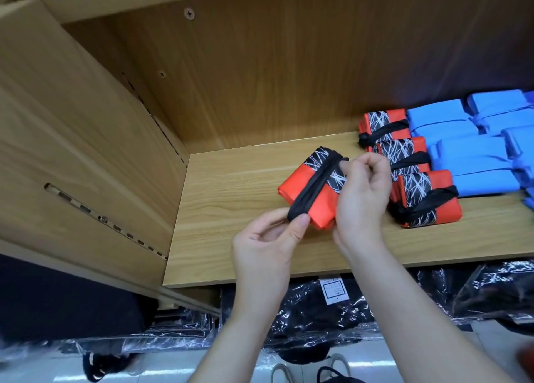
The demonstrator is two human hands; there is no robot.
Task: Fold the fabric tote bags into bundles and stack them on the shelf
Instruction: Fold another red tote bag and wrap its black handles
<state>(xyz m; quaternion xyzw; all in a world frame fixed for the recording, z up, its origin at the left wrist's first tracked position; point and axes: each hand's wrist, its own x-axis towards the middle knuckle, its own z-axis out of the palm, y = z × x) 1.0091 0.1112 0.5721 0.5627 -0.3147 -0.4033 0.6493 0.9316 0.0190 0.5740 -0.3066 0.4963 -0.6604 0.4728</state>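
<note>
One red bundle (303, 197) is held over the wooden shelf (231, 215); the left hand (265, 238) pinches its black strap (315, 184) at the near end; the right hand (361, 197) grips the far side, fingers curled; three red bundles (410, 168) lie just right; beyond them perhaps seven blue bundles (474, 151), cut off by the frame edge; plastic-wrapped black packs (332, 313) lie below.

Orange-red is being shown by the folded bundle (297, 187), its panel being patterned in black with thin white crossing lines, and its strap (315, 189) is being seen as plain black. The same colours are being repeated on the neighbouring bundles (424, 197). Plain bright blue is being shown by the blue bundles (474, 157), pale wood grain by the shelf (245, 209).
</note>
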